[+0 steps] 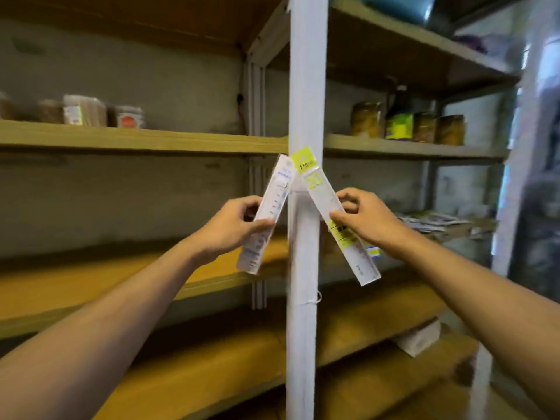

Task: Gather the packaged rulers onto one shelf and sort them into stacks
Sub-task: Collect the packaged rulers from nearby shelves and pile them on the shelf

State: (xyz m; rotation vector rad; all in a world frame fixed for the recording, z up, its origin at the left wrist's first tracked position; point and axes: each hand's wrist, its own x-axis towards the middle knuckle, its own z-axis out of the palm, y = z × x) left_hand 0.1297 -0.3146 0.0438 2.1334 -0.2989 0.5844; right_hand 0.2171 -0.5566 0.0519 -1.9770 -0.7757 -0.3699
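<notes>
While both arms reach forward in front of the shelving, each hand holds one packaged ruler up in the air.

Left hand: the left hand point(233, 225) has its thumb and curled fingers pinched round the blue-printed ruler point(266, 213) near its middle.
Blue-printed ruler: a white pack with blue marks, tilted so its top leans right toward the white post point(304, 298); its lower end hangs below the hand, its upper end rises well above the fingers.
Right hand: the right hand point(366, 221) grips the green-labelled ruler point(335, 219) between thumb and curled fingers, at about mid-length.
Green-labelled ruler: a clear pack with a yellow-green header and a large "20", tilted the other way, top leaning left; its header lies in front of the post, its lower end sticks out below the hand.
Rulers together: their top ends come close in front of the post and their bottoms spread apart; whether the tops touch I cannot tell.
Wooden shelf: a bare wooden shelf point(91, 283) lies behind and below the left hand.
Upper shelf, left: wrapped packets point(85, 110) stand in a row.
Upper shelf, right: jars point(366, 118) stand side by side.
Right middle shelf: a loose pile of papers point(439, 222) lies just behind the right hand.
</notes>
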